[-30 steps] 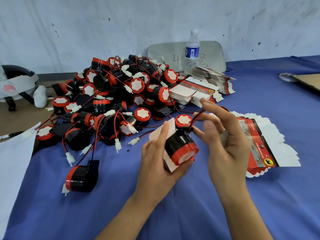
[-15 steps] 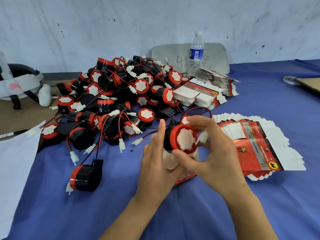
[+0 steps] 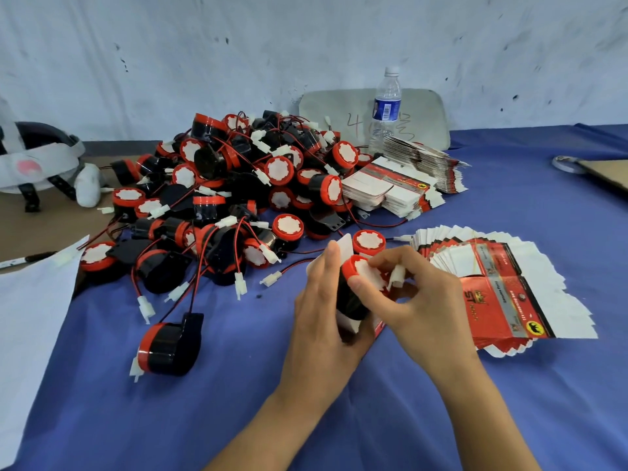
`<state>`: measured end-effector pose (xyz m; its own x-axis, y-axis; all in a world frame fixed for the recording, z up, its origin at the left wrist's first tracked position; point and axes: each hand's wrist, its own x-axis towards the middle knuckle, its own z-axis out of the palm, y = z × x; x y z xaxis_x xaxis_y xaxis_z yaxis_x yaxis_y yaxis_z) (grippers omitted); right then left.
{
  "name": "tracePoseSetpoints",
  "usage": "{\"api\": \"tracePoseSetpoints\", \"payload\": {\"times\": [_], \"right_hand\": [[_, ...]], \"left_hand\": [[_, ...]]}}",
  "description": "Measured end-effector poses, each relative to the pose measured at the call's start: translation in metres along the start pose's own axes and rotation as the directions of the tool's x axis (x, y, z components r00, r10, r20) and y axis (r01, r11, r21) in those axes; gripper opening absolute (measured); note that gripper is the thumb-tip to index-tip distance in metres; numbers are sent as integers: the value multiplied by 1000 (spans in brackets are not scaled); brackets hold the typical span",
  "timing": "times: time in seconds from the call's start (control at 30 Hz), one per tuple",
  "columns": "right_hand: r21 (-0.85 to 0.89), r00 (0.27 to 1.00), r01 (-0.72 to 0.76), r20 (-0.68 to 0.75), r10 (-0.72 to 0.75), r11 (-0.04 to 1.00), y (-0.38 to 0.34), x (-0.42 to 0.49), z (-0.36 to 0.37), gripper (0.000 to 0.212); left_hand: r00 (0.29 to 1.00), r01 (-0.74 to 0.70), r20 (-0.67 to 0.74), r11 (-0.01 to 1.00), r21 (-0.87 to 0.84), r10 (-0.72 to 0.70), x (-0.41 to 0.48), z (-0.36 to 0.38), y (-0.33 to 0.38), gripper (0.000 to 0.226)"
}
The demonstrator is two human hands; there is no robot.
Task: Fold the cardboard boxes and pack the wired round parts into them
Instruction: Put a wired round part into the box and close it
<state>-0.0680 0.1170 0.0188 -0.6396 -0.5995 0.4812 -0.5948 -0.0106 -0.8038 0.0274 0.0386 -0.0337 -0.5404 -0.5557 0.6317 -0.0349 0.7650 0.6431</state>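
My left hand (image 3: 321, 300) grips a small red-and-white cardboard box (image 3: 346, 326), open end up. A round black part with a red rim and white face (image 3: 355, 283) sits partly inside that box. My right hand (image 3: 407, 300) holds the part's red rim with the thumb and pinches its white connector (image 3: 396, 277) at the face. A large pile of the same wired round parts (image 3: 238, 195) lies behind and to the left. A fanned stack of flat red-and-white boxes (image 3: 503, 294) lies just right of my hands.
One loose part (image 3: 170, 345) lies alone at front left. More flat box stacks (image 3: 390, 188) and a water bottle (image 3: 385, 110) stand at the back. A white sheet (image 3: 30, 300) covers the left edge, a headset (image 3: 34, 158) behind it. The table has a blue cloth (image 3: 339, 419).
The part has turned face-up and gone down into the box in my left hand. My right hand gathered the red wire and brought the white connector onto the part's face.
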Motion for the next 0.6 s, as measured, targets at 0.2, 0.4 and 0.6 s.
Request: {"api": "tracePoseSetpoints", "payload": {"times": [0.2,0.4,0.6], "right_hand": [[62,989,-128,-69,132,990,2,3,-1,25],[-182,988,-58,131,83,982,5,2,1,41],[-245,977,-35,198,85,969,8,4,-2,33]], "left_hand": [[999,-24,27,999,-24,25,-3,0,2,94],[986,-94,135,996,-7,94,-5,2,-5,110],[980,-126,157,992,9,123,-1,1,-8,107]]}}
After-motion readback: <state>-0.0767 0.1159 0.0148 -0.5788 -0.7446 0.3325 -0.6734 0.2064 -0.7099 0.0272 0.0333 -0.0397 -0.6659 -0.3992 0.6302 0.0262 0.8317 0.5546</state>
